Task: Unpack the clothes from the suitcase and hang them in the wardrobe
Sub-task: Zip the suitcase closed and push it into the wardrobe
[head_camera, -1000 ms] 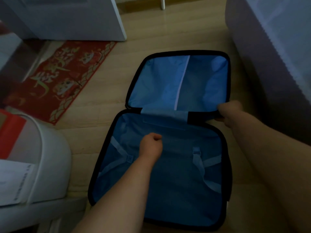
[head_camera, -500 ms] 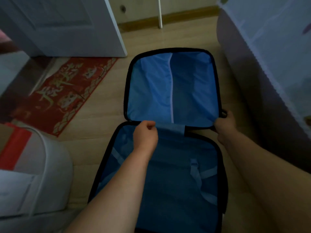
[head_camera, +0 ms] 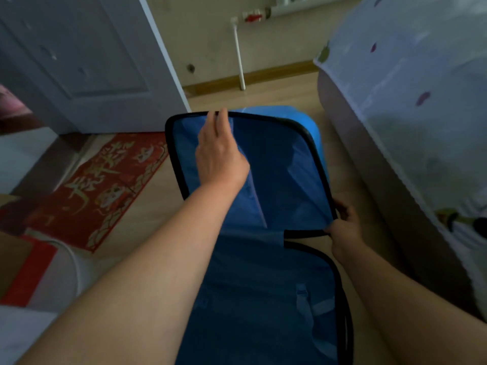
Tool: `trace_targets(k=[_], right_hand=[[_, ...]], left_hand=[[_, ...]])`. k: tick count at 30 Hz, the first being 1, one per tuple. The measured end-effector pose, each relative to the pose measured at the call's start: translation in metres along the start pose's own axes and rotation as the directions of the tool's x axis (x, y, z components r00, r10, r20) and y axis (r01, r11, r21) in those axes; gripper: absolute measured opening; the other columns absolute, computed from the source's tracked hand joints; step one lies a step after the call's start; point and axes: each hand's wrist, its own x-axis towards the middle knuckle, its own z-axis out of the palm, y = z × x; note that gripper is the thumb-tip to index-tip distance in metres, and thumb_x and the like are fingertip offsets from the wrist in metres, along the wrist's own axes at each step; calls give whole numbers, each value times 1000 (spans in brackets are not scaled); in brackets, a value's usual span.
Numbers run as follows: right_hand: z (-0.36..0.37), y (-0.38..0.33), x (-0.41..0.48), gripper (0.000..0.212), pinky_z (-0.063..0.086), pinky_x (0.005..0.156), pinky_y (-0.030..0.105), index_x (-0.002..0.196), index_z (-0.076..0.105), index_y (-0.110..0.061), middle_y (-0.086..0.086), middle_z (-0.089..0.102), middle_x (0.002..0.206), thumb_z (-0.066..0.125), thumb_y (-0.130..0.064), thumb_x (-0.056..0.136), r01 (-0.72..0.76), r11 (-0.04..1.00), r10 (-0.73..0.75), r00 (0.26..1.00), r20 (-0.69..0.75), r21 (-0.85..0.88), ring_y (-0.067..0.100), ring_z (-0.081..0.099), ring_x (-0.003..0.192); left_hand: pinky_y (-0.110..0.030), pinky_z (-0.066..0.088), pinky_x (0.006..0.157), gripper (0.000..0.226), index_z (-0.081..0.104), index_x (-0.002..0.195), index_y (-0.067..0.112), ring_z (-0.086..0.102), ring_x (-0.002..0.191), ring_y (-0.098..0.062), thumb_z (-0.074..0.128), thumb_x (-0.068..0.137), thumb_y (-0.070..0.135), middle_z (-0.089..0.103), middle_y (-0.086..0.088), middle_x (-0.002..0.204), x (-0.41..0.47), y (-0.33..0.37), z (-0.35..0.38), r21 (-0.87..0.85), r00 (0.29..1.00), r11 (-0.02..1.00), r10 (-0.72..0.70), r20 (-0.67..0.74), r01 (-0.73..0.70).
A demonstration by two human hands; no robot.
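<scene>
Suitcase: one suitcase point(head_camera: 276, 259), open on the wood floor point(head_camera: 334, 164) between the person's two forearms, just beside the tall piece of furniture on the right.
Halves: two, both lined in blue cloth with black rims. The near half lies flat. The far half point(head_camera: 284, 159) is tilted up, and its light-blue shell shows past its top right corner.
Strap: one pale strap with a buckle point(head_camera: 302, 296) shows in the near half, on its right side.
Left hand: the left hand point(head_camera: 218, 154) reaches across the far half's lining, fingers nearly straight, tips touching the top rim. Its grip is loose and open, closed round nothing.
Right hand: the right hand point(head_camera: 345, 227) is at the right side where the two halves meet. Its grip is tight, thumb and fingers pinching the black rim there.
Furniture: one piece, under a white cover point(head_camera: 411, 106) with a few coloured spots.
Mat: one red mat point(head_camera: 105, 185) with gold figures, left of the suitcase.
Door: one white door point(head_camera: 87, 61), open, behind the mat.
Pipe: one white pipe point(head_camera: 239, 54), upright on the far wall.
</scene>
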Motion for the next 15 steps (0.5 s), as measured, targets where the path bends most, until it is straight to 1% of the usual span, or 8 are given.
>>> trace_targets(k=[2, 5, 7, 9, 11, 12, 13, 15], right_hand=[[-3, 1, 1, 72, 48, 97, 44, 126, 53, -19, -1, 47, 135, 35, 31, 77, 21, 1000, -22, 1000, 23, 23, 25, 50, 116], [-3, 1, -3, 77, 48, 96, 40, 127, 53, -16, 2, 47, 138, 35, 34, 71, 60, 997, -62, 997, 49, 52, 26, 48, 121], [-3, 1, -7, 74, 48, 96, 39, 124, 54, -17, 2, 48, 138, 37, 33, 72, 83, 994, -87, 994, 60, 67, 26, 49, 121], [-3, -1, -10, 66, 47, 96, 36, 124, 50, -16, 2, 46, 139, 42, 30, 77, 130, 991, -132, 986, 98, 23, 24, 49, 121], [-7, -7, -11, 68, 45, 96, 34, 136, 37, -15, 5, 40, 142, 56, 19, 81, 190, 966, -157, 970, 183, -177, 26, 46, 125], [-10, -4, -7, 79, 44, 99, 35, 144, 25, -16, 7, 35, 145, 64, 11, 80, 132, 941, -62, 973, 223, -311, 28, 42, 128], [-19, 5, 1, 90, 41, 103, 37, 147, 17, -15, 9, 32, 147, 71, 2, 78, 77, 879, 29, 977, 213, -471, 29, 39, 131], [-34, 23, 8, 84, 37, 107, 39, 144, 25, -5, 15, 37, 143, 73, -13, 75, -89, 640, 203, 978, 56, -764, 34, 41, 128]], left_hand=[[-40, 19, 118, 84, 10, 151, 19, 9, 146, -25, 58, 83, 3, 7, -6, 159, 13, 5, -7, 152, 987, 976, 143, 78, -153], [-49, 8, 119, 82, 13, 151, 25, 2, 148, -24, 54, 85, -2, 8, -1, 160, 25, 11, -11, 254, 954, 928, 225, 201, -272], [-49, 7, 119, 75, 23, 149, 27, 11, 147, -22, 49, 87, -6, 21, 1, 157, 27, 13, -11, 237, 955, 931, 239, 177, -277], [-48, 12, 119, 65, 38, 144, 27, 30, 141, -23, 41, 88, -8, 40, 2, 149, 28, 13, -11, 186, 964, 947, 247, 98, -261], [-45, 19, 116, 59, 45, 140, 26, 40, 134, -24, 36, 90, -5, 49, 2, 143, 28, 15, -9, 159, 968, 955, 249, 42, -252], [-44, 21, 115, 58, 47, 139, 26, 42, 132, -23, 35, 91, -4, 50, 2, 142, 28, 16, -9, 153, 969, 957, 245, 24, -246], [-42, 22, 115, 57, 47, 138, 26, 43, 132, -23, 35, 91, -3, 51, 2, 142, 27, 20, -7, 139, 972, 962, 236, 10, -235], [-40, 20, 116, 56, 48, 138, 27, 44, 131, -22, 35, 91, -3, 51, 2, 141, 26, 26, -5, 115, 975, 968, 224, -8, -221]])
